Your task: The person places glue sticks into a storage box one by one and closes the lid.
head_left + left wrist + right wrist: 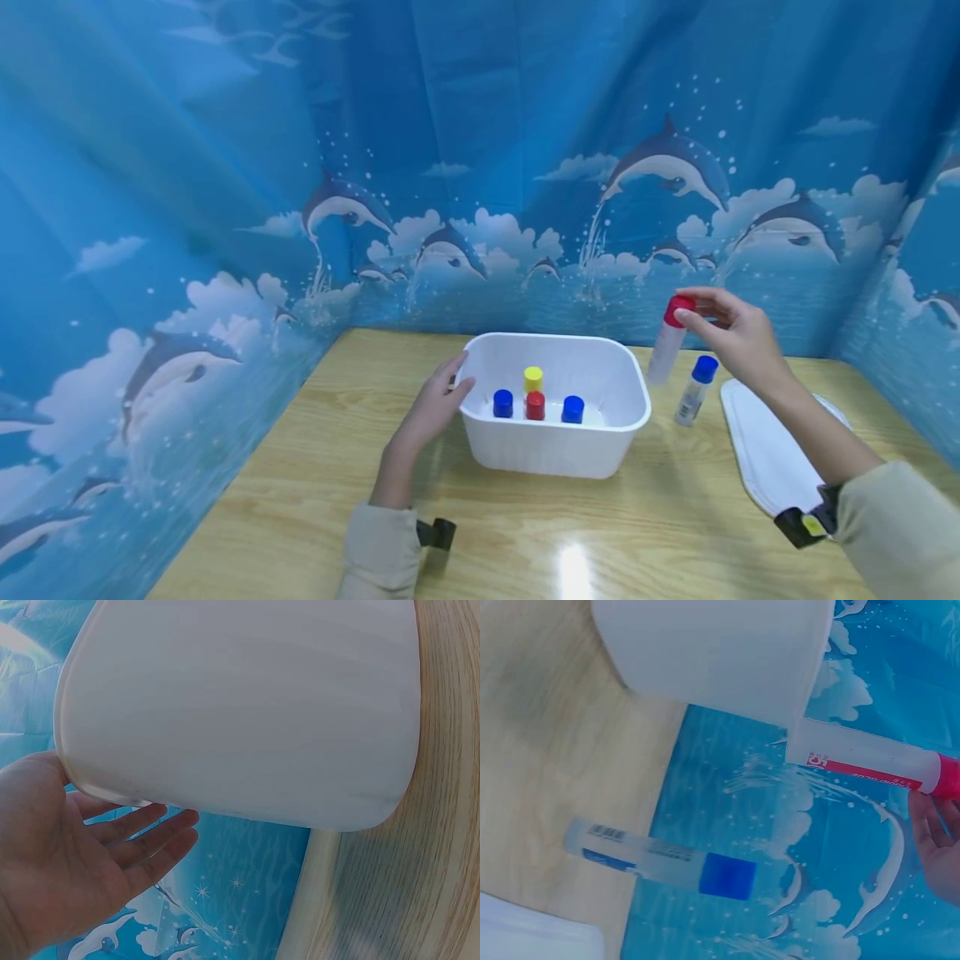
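Red-capped tube (667, 346) hangs below your right hand (738, 333), its cap pinched between thumb and fingers. Its long axis stands near upright, the base slanting left toward the bin (547, 454). That base sits just outside the bin's right end; whether they touch, you cannot tell. Your right hand is nearer that end; your left hand (435, 404) rests at the opposite end, its fingers loosely extended against the bin, which shows 4 caps (535, 407) inside.
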Motion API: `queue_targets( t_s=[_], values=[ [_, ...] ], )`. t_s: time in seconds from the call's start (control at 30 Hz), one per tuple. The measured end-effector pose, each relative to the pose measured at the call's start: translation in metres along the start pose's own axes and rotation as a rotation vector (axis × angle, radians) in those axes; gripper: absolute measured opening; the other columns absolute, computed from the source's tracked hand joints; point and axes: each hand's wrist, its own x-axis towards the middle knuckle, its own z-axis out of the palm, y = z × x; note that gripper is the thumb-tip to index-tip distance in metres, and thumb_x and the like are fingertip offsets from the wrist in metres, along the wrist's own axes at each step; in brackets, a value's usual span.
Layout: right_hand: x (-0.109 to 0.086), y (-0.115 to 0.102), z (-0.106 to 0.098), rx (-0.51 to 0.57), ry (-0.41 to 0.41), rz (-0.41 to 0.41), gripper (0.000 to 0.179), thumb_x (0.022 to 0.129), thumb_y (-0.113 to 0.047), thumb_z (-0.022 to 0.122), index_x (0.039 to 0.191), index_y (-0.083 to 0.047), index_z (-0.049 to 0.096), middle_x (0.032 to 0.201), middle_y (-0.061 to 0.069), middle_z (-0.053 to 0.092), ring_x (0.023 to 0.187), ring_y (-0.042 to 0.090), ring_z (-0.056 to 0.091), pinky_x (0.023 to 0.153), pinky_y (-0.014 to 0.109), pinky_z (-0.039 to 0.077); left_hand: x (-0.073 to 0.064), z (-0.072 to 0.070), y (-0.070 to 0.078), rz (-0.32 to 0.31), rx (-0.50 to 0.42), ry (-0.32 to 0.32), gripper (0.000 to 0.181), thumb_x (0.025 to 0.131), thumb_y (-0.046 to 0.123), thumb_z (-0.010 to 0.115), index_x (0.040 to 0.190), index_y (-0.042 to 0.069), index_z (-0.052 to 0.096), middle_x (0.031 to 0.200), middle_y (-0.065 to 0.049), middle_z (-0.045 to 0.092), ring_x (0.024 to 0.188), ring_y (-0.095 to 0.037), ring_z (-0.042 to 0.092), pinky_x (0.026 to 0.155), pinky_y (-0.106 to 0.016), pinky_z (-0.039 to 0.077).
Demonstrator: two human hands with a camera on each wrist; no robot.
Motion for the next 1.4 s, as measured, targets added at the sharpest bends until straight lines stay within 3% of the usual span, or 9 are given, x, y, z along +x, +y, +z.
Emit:
queue_targets(
  t_s=[0.27,0.57,1.0,1.4],
  values=[
    [0.013,-0.024,0.003,0.019,-0.018,-0.016,0.04,0.092,-0.028,0.057,0.125,-0.006,0.054,0.113,0.014,0.058,0.092,-0.003,0.051,0.074,0.005,0.042,-0.001,-0.001,-0.001,0.0,0.003,0.005,0.052,0.097,0.029,0.045,0.145,0.015,0.029,0.145,-0.009,0.03,0.125,-0.029,0.037,0.096,-0.043,0.04],
    [0.017,-0.037,0.024,0.093,-0.063,-0.082,0.038,0.092,-0.024,0.057,0.125,-0.005,0.054,0.11,0.014,0.06,0.092,0.002,0.054,0.074,0.009,0.046,0.0,0.0,0.0,-0.007,0.012,0.008,0.052,0.097,0.03,0.046,0.145,0.016,0.029,0.145,-0.007,0.03,0.123,-0.028,0.039,0.095,-0.042,0.041],
    [0.015,-0.037,0.062,0.168,-0.147,-0.053,0.038,0.091,-0.027,0.059,0.123,-0.006,0.056,0.104,0.011,0.063,0.091,0.021,0.059,0.071,0.015,0.05,-0.002,0.001,0.001,0.003,0.013,0.008,0.051,0.098,0.028,0.045,0.145,0.014,0.029,0.144,-0.009,0.032,0.122,-0.029,0.04,0.095,-0.042,0.042],
    [0.003,-0.025,0.091,0.178,-0.244,0.002,0.039,0.089,-0.03,0.061,0.12,-0.007,0.057,0.103,0.01,0.063,0.091,0.023,0.061,0.075,0.03,0.053,-0.001,0.0,0.0,0.034,0.01,0.008,0.052,0.098,0.027,0.045,0.144,0.01,0.029,0.143,-0.011,0.033,0.122,-0.029,0.041,0.095,-0.042,0.042]
  ],
)
